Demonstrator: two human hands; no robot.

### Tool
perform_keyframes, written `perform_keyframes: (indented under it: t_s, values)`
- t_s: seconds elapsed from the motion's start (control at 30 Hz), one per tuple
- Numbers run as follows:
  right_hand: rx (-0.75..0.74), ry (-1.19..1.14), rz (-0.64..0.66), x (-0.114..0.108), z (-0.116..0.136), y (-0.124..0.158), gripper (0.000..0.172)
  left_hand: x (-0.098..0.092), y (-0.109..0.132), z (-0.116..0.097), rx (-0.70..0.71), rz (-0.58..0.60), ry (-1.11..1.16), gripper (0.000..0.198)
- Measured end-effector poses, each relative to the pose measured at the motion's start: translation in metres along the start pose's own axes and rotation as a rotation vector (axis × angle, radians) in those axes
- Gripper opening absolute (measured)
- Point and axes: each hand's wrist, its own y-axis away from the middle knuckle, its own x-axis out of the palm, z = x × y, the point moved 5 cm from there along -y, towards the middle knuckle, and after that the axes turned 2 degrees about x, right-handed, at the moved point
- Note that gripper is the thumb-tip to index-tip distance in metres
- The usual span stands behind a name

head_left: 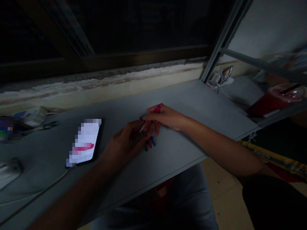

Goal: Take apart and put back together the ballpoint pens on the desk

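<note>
In the middle of the grey desk [177, 153] my two hands meet. My right hand [163, 115] is closed around a pen [158, 108] with a pinkish-red end that sticks up past the fingers. A thin, clear length of it slants down toward my left hand [127, 137]. The left fingers are curled together around that lower end; what they grip is dark and partly hidden. Under the hands, red, blue and dark pen ends [150, 142] rest on the desk, their other ends covered by my fingers.
Left of my hands lies a lit phone [83, 143] with a cable [55, 183] running from it. A white box-like item [35, 117] and a white object [9, 172] are at far left. A metal frame post [219, 48] and a red drink cup [275, 99] stand right.
</note>
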Motion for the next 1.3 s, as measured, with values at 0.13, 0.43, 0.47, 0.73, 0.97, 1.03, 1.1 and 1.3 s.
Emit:
perform_keyframes:
  t_s: [0.13,0.43,0.47,0.73,0.97,1.03,1.1,1.3]
  values:
    - [0.007,0.119,-0.059,-0.001,0.001,0.000,0.050,-0.007,-0.001,0.000,0.003,-0.052,-0.027,0.030]
    - [-0.086,0.238,-0.179,-0.011,0.006,0.000,0.068,-0.008,-0.001,0.001,0.007,-0.026,-0.113,0.042]
    - [-0.078,0.241,-0.185,-0.012,0.005,0.000,0.067,-0.008,-0.001,0.000,0.022,-0.026,-0.119,0.040]
    - [-0.083,0.178,-0.215,-0.010,0.008,0.001,0.061,-0.013,0.000,-0.004,0.103,-0.021,-0.236,0.035]
    - [-0.239,0.276,0.010,-0.013,0.015,0.000,0.041,-0.008,-0.002,-0.001,-0.034,0.038,-0.101,0.043]
    - [-0.276,0.287,0.004,-0.021,0.018,-0.001,0.038,-0.009,-0.003,0.001,-0.080,0.041,-0.099,0.044]
    - [-0.281,0.313,-0.064,-0.030,0.018,-0.003,0.039,-0.010,-0.005,0.003,-0.102,0.041,-0.107,0.044]
    - [-0.370,0.291,-0.071,-0.042,0.020,-0.005,0.040,-0.010,-0.008,0.006,-0.131,0.083,-0.088,0.047]
